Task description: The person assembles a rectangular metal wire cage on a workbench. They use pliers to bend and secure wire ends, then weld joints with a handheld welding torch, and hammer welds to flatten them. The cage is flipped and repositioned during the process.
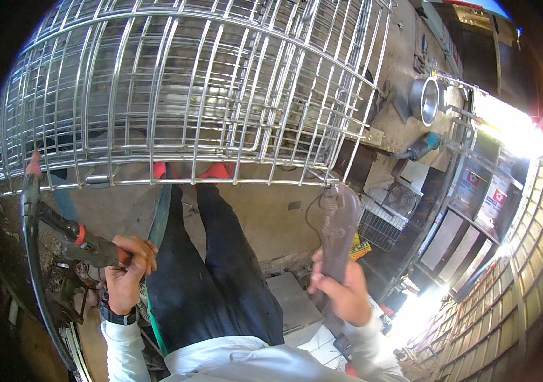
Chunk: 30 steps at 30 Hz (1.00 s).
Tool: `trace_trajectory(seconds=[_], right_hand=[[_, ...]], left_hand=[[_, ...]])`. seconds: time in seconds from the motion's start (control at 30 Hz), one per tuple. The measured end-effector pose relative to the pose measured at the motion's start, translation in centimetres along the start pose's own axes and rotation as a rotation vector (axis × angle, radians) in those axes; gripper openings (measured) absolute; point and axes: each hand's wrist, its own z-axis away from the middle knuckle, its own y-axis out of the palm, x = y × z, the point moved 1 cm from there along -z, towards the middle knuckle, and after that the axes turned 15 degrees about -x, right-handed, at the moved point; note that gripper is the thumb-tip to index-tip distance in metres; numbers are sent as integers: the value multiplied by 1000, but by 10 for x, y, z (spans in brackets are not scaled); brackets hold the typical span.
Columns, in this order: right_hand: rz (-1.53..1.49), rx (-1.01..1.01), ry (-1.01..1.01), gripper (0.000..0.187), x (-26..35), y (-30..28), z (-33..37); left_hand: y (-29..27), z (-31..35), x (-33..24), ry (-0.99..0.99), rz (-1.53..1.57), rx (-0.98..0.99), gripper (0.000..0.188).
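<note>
Shirt front: pale cloth (220,360), along the lower edge, closest to the camera.
Left hand: the left hand (132,266) is closed around the grey-black handle of a torch-like tool (93,247) with a red ring; a dark band circles the wrist.
Tool axis: the handle slants from the hand up and to the left, toward a black cable (37,274); a reddish tip (34,163) points up and away from the person, at the lower left of the rack.
Right hand: the right hand (348,296) grips a brown curved piece (340,223), its exact kind unclear, held between the body and the right part of the rack.
Brown piece axis: long way nearly upright, far end up at the rack's lower right edge.
Wire rack: the silvery wire rack (190,105) fills the upper view, its long rails running left to right, its grid partly covering red shoes (219,170).
Legs: black trousers (220,274), between the hands.
Floor, right side: steel bowl (425,102); teal power tool (423,146); round grille (401,198).
By the right hand: yellow bag (360,247); grey box (292,300).
Far right: slatted shutter (507,267), bright light beside it.
</note>
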Motion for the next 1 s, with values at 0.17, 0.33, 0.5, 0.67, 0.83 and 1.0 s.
trace_trajectory(seconds=[0.17,0.33,0.5,0.67,0.83,1.0], right_hand=[[329,90,331,44,136,-47,-4],[511,351,469,40,208,-66,-49],[151,178,168,35,70,-40,0],[-75,-126,-427,21,-77,56,-71],[-25,-320,-513,16,-68,71,-70],[123,-185,-504,22,-12,-23,-13]], left_hand=[[2,2,-4,16,17,55,31],[5,5,-1,30,-5,104,32],[6,16,3,42,8,60,30],[8,12,1,101,12,63,29],[10,33,-2,121,-73,9,27],[41,52,12,80,-74,-74,22]])
